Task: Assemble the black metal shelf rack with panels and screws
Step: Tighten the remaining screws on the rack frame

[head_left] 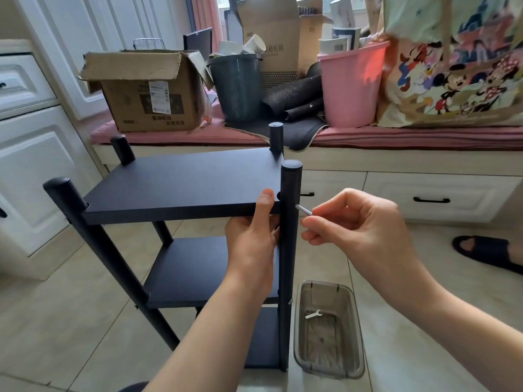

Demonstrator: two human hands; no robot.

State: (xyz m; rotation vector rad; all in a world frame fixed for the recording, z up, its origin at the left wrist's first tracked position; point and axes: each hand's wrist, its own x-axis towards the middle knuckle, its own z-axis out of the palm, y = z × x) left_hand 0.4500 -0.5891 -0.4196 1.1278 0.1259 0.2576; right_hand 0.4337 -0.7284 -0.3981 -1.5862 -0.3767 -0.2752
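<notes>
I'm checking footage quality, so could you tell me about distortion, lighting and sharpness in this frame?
Head view: wide-angle bending bows the rack's near-left post outward; soft daylight, no harsh glare; a red glow on the pink bucket; both hands and the metal tool look sharp.
</notes>
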